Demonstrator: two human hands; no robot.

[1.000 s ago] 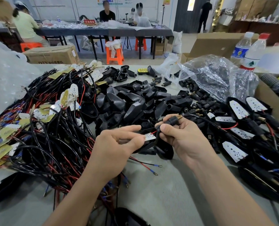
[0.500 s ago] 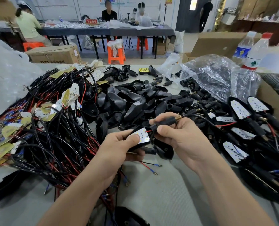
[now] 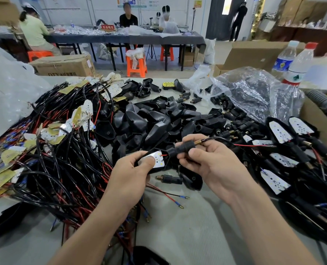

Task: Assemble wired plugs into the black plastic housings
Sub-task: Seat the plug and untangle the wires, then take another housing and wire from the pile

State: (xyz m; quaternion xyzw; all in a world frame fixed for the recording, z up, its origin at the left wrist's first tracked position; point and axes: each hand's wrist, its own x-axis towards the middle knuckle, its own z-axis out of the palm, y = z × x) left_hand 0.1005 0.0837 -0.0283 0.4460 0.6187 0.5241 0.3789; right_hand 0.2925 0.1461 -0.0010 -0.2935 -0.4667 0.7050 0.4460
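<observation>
Turned since a second ago from edge-on to face-up, the white board (image 3: 158,160) now lies inside the housing (image 3: 167,161), which is held above the table (image 3: 187,232) in front of the person. Gripping the housing from below is the left hand (image 3: 128,176), fingers curled under it and the thumb pressed flat on the board. Joined to the housing's upper right end is the plug (image 3: 183,147), its brass threaded tip pointing right; the right hand (image 3: 214,165) pinches it between thumb and forefinger, the other fingers curled beneath. From that tip a red wire (image 3: 248,145) and a black one run off to the right of the housing. Just below the housing a loose plug (image 3: 169,178) and an empty shell (image 3: 191,181) lie on the table. Behind the housing sits a heap of empty shells (image 3: 149,123); to its left spreads a tangle of wires (image 3: 63,169), black and red, with more boards on their ends; to its right lie finished pieces (image 3: 281,131), boards facing up. Farther behind and to the right of the housing are a clear plastic bag (image 3: 254,92) of small black parts, two bottles (image 3: 300,64) and a cardboard box (image 3: 320,122)
</observation>
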